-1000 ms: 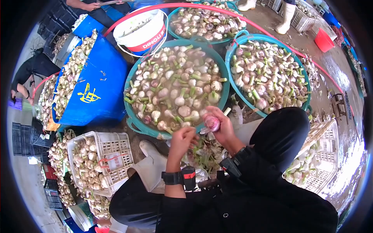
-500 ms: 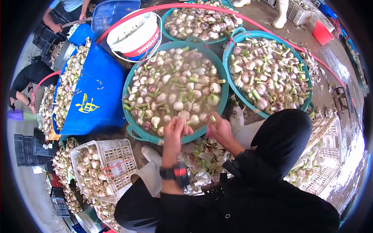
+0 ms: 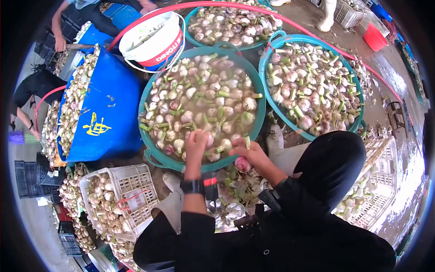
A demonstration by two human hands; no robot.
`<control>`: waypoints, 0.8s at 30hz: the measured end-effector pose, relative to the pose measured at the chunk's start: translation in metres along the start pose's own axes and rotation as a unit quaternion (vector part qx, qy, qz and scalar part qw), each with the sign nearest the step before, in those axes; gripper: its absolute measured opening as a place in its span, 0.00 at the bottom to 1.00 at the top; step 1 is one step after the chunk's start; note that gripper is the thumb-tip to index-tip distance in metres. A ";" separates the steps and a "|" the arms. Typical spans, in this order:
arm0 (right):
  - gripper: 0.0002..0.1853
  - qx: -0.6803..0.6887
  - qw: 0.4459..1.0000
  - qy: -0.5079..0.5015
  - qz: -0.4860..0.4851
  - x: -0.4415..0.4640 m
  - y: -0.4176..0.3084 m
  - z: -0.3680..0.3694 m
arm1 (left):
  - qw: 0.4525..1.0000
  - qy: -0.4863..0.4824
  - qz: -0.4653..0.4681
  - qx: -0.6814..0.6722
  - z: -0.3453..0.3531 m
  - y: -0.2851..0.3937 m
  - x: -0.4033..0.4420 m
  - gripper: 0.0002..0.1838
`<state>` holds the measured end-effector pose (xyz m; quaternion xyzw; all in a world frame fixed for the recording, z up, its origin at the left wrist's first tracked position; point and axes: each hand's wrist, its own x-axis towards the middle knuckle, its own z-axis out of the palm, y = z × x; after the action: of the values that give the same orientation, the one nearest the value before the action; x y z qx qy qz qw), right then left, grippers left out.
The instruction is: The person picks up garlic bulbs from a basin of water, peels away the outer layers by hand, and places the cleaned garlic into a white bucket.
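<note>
My left hand (image 3: 196, 141) is over the near rim of the middle green tub (image 3: 156, 159), its fingers pressed together close to a garlic bulb; whether it grips that bulb is unclear. Cloudy water and many garlic bulbs (image 3: 186, 116) with short green stems fill this tub. To its right, my right hand (image 3: 255, 156) is wrapped round a garlic bulb with purple-red skin (image 3: 243, 164). The cut green stem points up above the fingers and the bulb shows beneath them. Leaf scraps and peelings (image 3: 239, 186) lie below, between my legs.
Garlic also fills the right tub (image 3: 361, 97), the far tub (image 3: 190, 36) and the blue bin (image 3: 106, 109). A white bucket (image 3: 170, 47), a garlic crate (image 3: 136, 181) and a right-hand crate (image 3: 383, 181) stand around me. A red hose (image 3: 226, 4) arches behind. Two co-workers are at upper left.
My left hand has moved slightly up and left over the tub. My right hand has turned the purple-red bulb downward, stem up. A co-worker's shovel-like tool at upper left has shifted.
</note>
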<state>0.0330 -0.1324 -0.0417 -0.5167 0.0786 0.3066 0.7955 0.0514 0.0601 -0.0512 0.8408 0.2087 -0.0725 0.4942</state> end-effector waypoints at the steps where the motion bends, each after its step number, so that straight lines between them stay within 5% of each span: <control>1: 0.16 0.017 1.000 0.004 -0.008 -0.002 -0.004 0.008 | 0.964 -0.003 0.016 -0.267 -0.005 0.003 -0.011 0.18; 4: 0.18 0.162 0.982 -0.091 0.033 -0.007 -0.014 0.027 | 0.919 -0.021 0.081 -0.386 0.010 0.022 -0.058 0.14; 8: 0.21 0.150 0.985 -0.090 0.005 -0.013 -0.011 0.029 | 0.947 -0.027 0.055 -0.316 0.000 0.030 -0.081 0.16; 10: 0.23 -0.159 0.972 -0.058 -0.162 -0.015 -0.016 0.025 | 0.971 -0.038 0.071 -0.227 -0.012 0.037 -0.085 0.15; 11: 0.23 -0.159 0.972 -0.061 -0.164 -0.017 -0.017 0.025 | 0.986 -0.052 0.084 -0.132 -0.016 0.040 -0.086 0.14; 13: 0.23 -0.442 0.814 0.014 -0.376 -0.024 -0.026 0.027 | 0.979 -0.075 0.080 -0.169 -0.017 0.043 -0.088 0.12; 24: 0.24 -0.411 0.848 -0.019 -0.333 -0.030 -0.030 0.015 | 0.955 -0.059 0.056 -0.284 0.005 0.033 -0.085 0.06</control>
<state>0.0231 -0.1396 0.0016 -0.7855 -0.2467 0.0374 0.5663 -0.0112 0.0186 0.0005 0.6701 0.1440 -0.0323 0.7274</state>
